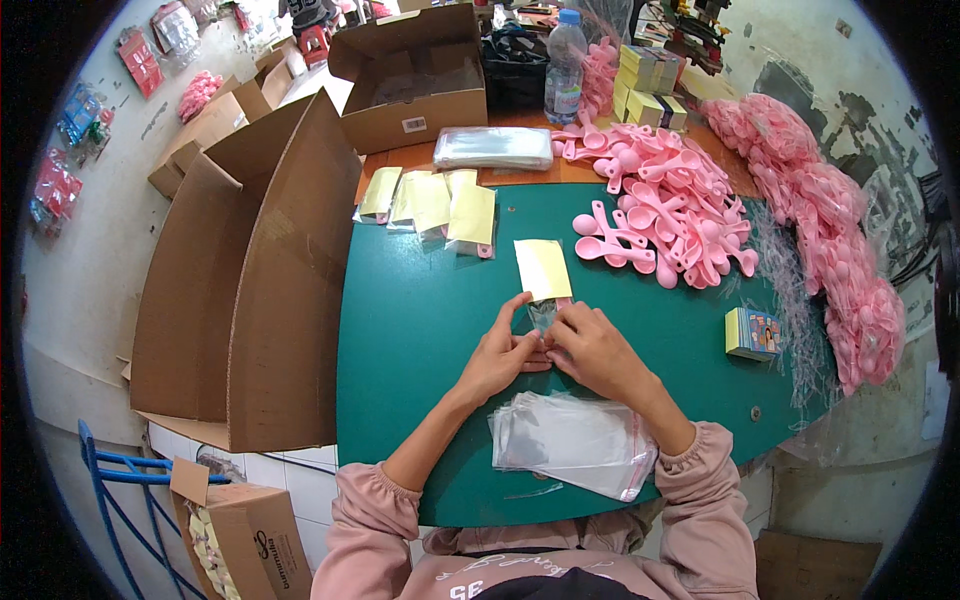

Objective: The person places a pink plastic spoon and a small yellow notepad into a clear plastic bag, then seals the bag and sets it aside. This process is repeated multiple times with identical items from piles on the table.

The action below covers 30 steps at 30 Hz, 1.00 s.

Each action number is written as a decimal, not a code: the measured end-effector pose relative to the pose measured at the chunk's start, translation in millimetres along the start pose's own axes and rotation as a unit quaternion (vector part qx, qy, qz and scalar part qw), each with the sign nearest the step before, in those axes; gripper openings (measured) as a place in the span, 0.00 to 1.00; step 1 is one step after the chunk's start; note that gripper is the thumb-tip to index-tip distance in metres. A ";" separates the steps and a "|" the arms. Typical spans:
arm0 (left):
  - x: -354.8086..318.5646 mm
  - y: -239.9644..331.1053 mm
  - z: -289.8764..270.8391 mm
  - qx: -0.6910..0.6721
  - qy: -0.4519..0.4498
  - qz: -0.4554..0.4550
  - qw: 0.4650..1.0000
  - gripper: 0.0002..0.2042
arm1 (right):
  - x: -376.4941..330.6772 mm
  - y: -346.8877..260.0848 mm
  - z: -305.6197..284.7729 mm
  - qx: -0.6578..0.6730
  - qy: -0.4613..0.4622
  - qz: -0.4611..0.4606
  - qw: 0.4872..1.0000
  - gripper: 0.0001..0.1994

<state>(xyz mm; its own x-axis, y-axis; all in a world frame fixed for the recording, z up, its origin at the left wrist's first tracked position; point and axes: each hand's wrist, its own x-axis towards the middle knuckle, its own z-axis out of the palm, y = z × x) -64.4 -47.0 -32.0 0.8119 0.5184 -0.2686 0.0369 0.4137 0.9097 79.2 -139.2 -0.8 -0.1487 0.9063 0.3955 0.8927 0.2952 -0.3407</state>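
Between my hands lies a small clear plastic bag [543,314] with a pale yellow card [542,268] at its far end and a bit of pink showing beside it. My left hand [503,352] holds the bag's near end, thumb across it and index finger up along the card's edge. With fingers pinched together, my right hand [598,352] grips the same near end from the other side. Just below my hands rests a fanned stack of clear plastic bags [575,443]. Pink measuring spoons [680,205] are heaped beyond my right hand.
Several bagged yellow cards [430,202] lie at the far left of the green table [400,330]. Behind them is a stack of clear bags [493,148]. Cardboard boxes [290,260] flank the left side. A card stack [752,333], bagged spoons [800,190] and a bottle [565,70] stand around.
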 end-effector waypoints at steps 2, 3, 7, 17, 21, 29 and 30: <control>1.1 0.6 1.6 0.002 -0.009 0.001 1.000 0.26 | -1.8 -3.6 -0.7 -0.078 -0.005 -0.022 0.997 0.05; 0.9 1.4 1.9 -0.007 -0.011 -0.007 1.000 0.26 | -3.4 -5.3 -1.5 -0.153 -0.012 -0.042 0.987 0.05; -4.8 3.4 4.1 -0.010 -0.004 -0.003 1.000 0.27 | -3.8 -14.5 -3.2 -0.219 0.000 -0.072 0.973 0.08; -0.3 -2.0 8.4 0.032 0.037 0.046 0.998 0.27 | -6.5 -0.5 6.9 -0.079 0.018 -0.088 0.993 0.06; 1.6 2.3 4.3 -0.017 0.042 0.029 0.999 0.21 | -7.8 12.7 -40.0 0.274 -0.063 0.042 0.959 0.06; -2.6 9.6 -2.0 0.023 -0.015 -0.009 1.000 0.15 | -10.8 39.8 -75.6 0.251 -0.086 0.157 0.951 0.07; -1.3 10.3 -0.8 0.027 -0.025 -0.031 0.999 0.16 | -10.1 29.5 -57.6 0.182 -0.081 0.108 0.974 0.08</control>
<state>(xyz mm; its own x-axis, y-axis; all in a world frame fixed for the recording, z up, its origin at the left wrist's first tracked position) -65.6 -42.8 -22.5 0.8355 0.4541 -0.3092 0.1175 0.4021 0.9080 131.5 -157.1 34.3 -0.0663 0.9864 0.1507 0.7057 0.1531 -0.6918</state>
